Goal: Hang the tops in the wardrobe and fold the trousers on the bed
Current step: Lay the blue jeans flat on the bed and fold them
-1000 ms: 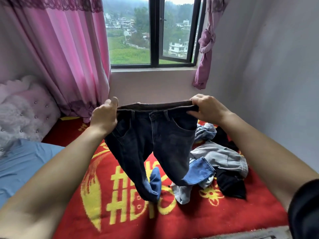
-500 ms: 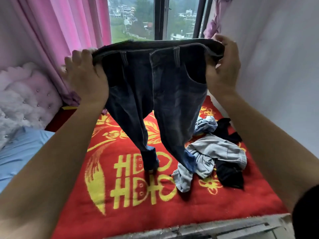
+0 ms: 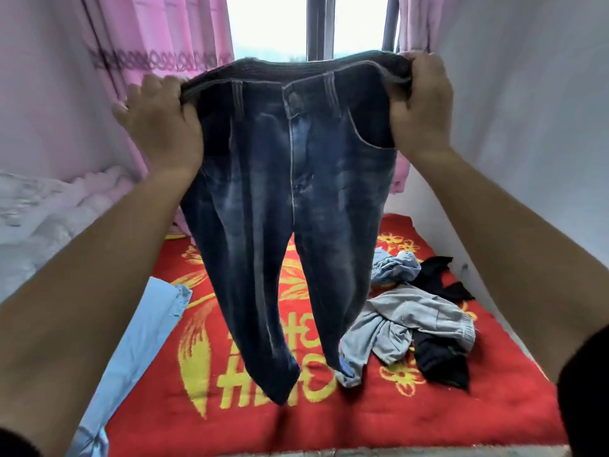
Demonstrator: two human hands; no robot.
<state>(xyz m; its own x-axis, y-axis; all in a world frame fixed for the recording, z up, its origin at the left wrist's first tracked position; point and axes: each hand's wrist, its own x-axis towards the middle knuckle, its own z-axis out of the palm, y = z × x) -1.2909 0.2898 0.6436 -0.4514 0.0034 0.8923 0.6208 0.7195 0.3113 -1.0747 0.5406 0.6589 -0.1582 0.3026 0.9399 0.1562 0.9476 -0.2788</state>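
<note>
I hold a pair of dark blue jeans [image 3: 290,199] up in front of me by the waistband, front side facing me. My left hand [image 3: 161,123] grips the left end of the waistband and my right hand [image 3: 421,103] grips the right end. Both legs hang straight down, their cuffs just above the red bed cover [image 3: 395,417]. To the right on the bed lies a heap of other clothes: grey trousers [image 3: 408,321], a light blue denim piece [image 3: 395,267] and black garments [image 3: 441,361].
A light blue sheet [image 3: 131,351] lies at the bed's left side, with a white tufted headboard [image 3: 43,206] beyond it. Pink curtains [image 3: 158,61] frame the window [image 3: 313,24] ahead. A pale wall [image 3: 527,127] runs close along the right.
Both hands have lifted the jeans from chest height to high in front of the window. The legs have straightened out and risen off the bed cover.
</note>
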